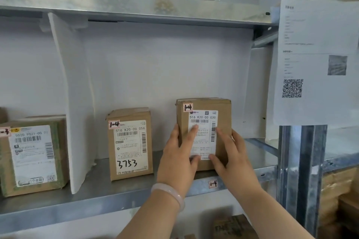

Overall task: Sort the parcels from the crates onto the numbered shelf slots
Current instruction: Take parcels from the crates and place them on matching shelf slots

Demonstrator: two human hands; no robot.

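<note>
Brown cardboard sits under both palms: the left hand (179,153) and the right hand (231,157) lie with straight fingers flat on the printed front of a parcel (224,114), pressing it rather than clutching it, neither one closed round it. The parcel stands upright on the metal shelf (93,186). Its sticker reads 1-4, and the slot tag (213,184) at six o'clock below it on the shelf lip reads 1-4 too, so this one looks placed and needs only squaring up or letting go. At nine o'clock a second parcel (129,144), also marked 1-4, stands apart from it in the same bay. Further at nine, past the white divider (77,103), a green-taped parcel (33,157) whose sticker ends in 3 occupies the next bay. No crates show, so how many parcels remain cannot be judged.
</note>
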